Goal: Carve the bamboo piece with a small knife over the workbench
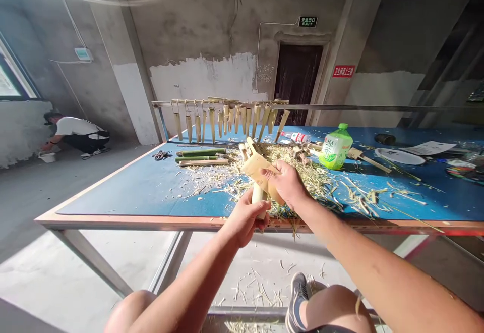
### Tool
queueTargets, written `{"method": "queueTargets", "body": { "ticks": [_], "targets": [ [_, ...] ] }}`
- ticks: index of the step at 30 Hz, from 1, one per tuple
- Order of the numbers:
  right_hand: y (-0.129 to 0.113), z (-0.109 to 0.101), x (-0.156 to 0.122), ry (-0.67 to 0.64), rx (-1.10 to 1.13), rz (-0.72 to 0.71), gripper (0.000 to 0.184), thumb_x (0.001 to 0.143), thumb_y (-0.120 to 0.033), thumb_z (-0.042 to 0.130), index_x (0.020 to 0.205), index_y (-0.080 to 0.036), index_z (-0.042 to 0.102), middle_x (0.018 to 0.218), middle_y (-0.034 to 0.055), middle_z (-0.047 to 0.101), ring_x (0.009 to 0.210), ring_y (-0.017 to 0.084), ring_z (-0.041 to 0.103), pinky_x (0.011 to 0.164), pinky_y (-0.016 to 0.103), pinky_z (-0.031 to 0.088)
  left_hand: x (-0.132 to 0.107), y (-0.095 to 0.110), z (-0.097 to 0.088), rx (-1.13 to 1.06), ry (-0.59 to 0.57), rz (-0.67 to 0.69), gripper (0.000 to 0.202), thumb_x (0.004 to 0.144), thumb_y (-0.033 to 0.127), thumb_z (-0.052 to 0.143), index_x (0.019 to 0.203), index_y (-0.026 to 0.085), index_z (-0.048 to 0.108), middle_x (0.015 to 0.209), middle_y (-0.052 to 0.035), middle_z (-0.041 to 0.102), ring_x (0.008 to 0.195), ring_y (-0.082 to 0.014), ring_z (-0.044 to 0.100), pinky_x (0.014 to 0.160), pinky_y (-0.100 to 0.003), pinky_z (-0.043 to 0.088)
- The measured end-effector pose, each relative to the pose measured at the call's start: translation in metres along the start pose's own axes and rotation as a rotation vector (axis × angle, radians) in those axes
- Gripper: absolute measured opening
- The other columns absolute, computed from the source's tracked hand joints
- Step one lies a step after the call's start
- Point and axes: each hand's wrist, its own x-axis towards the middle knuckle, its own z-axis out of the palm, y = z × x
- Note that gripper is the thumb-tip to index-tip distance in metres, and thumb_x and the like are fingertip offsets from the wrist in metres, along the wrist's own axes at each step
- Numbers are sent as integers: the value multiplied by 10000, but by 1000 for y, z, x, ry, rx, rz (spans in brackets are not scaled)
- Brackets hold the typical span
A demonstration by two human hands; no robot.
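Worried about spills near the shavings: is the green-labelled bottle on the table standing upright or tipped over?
Upright. The green-labelled plastic bottle stands on its base on the blue table top, cap uppermost.

Left hand [245,218], right hand [287,184] on bamboo piece [255,167] above blue table [128,191].

The left hand [247,217] curls closed below the palm-down right hand [288,183].

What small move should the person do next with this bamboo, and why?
Probably the left hand should shift the bamboo piece inward, over the blue table top, because it sits at the table's edge, where a slip could drop it, while the right hand rests on it.
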Motion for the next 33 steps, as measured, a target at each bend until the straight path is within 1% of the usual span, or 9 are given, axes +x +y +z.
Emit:
{"method": "queueTargets", "body": {
  "ticks": [3, 6, 8, 13, 18, 22, 27, 31, 33],
  "targets": [
    [-4, 4, -2, 34, -479, -163, 454, 670, -582, 779, 617, -233, 495, 569, -22, 525, 520, 128, 384, 513, 275, 235, -5, -2, 3, 107, 48, 29, 372, 647, 247, 661, 988, 195, 522, 603, 71, 491, 403, -74, 443, 371, -192, 284],
    [-5, -3, 10, 173, -689, -236, 461, 746, -566, 721, 596, -233, 438, 551, -19, 500, 512, 127, 345, 527, 285, 194, -12, -3, 5, 163, 53, 21, 460, 636, 222, 627, 1087, 188, 542, 598, 72, 492, 383, -78, 430, 349, -198, 262],
    [-5, -3, 11, 203, -678, -226, 466, 786, -568, 677, 596, -234, 414, 557, -18, 504, 513, 128, 345, 522, 281, 201, -14, -2, 5, 185, 56, 20, 514, 636, 215, 613, 1145, 192, 545, 612, 71, 496, 384, -80, 436, 346, -199, 269],
    [-2, 10, -8, 10, -606, -252, 428, 798, -551, 668, 624, -234, 439, 596, -21, 529, 542, 130, 351, 520, 273, 237, -13, 0, -2, 276, 147, 44, 412, 631, 189, 586, 1042, 173, 564, 583, 67, 490, 389, -78, 429, 357, -200, 285],
    [-2, 4, 2, 182, -635, -197, 498, 794, -548, 674, 592, -231, 348, 549, -37, 445, 533, 123, 313, 518, 273, 224, -17, -2, -2, 326, 105, 54, 528, 640, 155, 575, 1166, 199, 582, 614, 71, 474, 413, -75, 424, 382, -201, 308],
    [4, 4, -3, -2, -659, -266, 432, 802, -515, 668, 621, -227, 403, 554, -47, 454, 529, 113, 314, 508, 254, 226, -19, -6, -3, 397, 167, 76, 464, 640, 140, 556, 1101, 173, 602, 638, 59, 483, 476, -74, 410, 429, -200, 319],
    [5, 8, -12, 187, -612, -217, 476, 786, -490, 688, 587, -226, 345, 538, -55, 413, 522, 104, 275, 498, 256, 203, -19, -11, -5, 479, 138, 161, 480, 662, 125, 554, 1135, 187, 605, 694, 59, 455, 550, -72, 386, 486, -193, 300],
    [2, 13, -20, 5, -588, -320, 416, 813, -447, 668, 599, -224, 390, 542, -57, 407, 535, 111, 291, 514, 256, 231, -19, -11, -7, 485, 202, 169, 381, 663, 141, 572, 1044, 150, 599, 724, 37, 507, 613, -96, 421, 526, -203, 342],
    [0, 13, -18, 50, -553, -292, 435, 806, -453, 680, 590, -224, 380, 545, -57, 411, 535, 108, 292, 507, 256, 230, -20, -10, -7, 561, 215, 195, 406, 651, 123, 569, 1055, 155, 607, 733, 38, 498, 627, -97, 393, 529, -202, 327]
  ]
}}
